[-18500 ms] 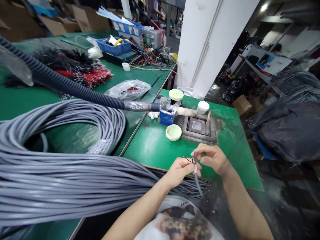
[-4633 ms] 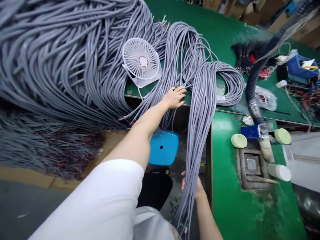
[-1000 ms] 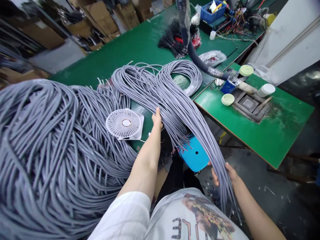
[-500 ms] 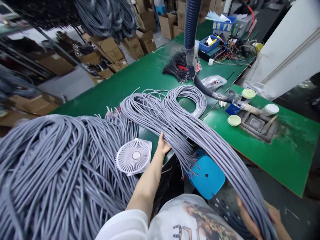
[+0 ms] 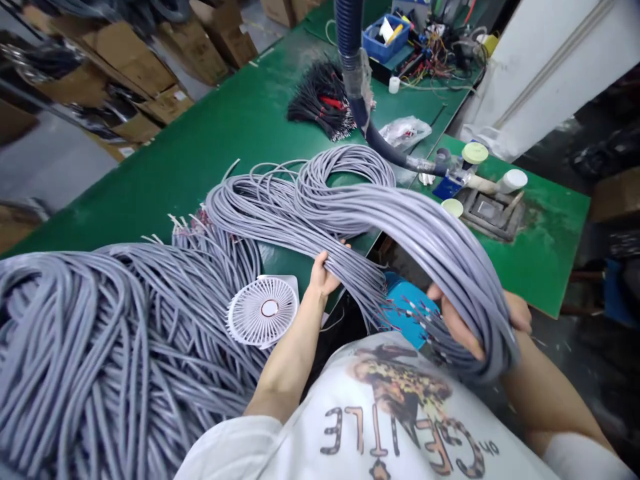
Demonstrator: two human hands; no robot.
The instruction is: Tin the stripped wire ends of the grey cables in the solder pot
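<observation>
Right-hand fingers [image 5: 457, 327] clasp a folded grey plastic-sheathed cable bundle [image 5: 450, 250]; the left hand [image 5: 326, 275] cups a second grey bundle [image 5: 280, 217]. Lifting appears partial: both looped ends rest on the green desk [image 5: 165, 173].

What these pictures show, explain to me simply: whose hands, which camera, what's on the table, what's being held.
No robot here: these are a person's two bare hands. Every picture comes from one camera worn on that person's head, looking forward and down. The right hand holds a bent bundle of grey cables; the left hand grips a second grey bundle. On the green table are a large heap of grey cables, a white fan and a bunch of black and red wires.
</observation>
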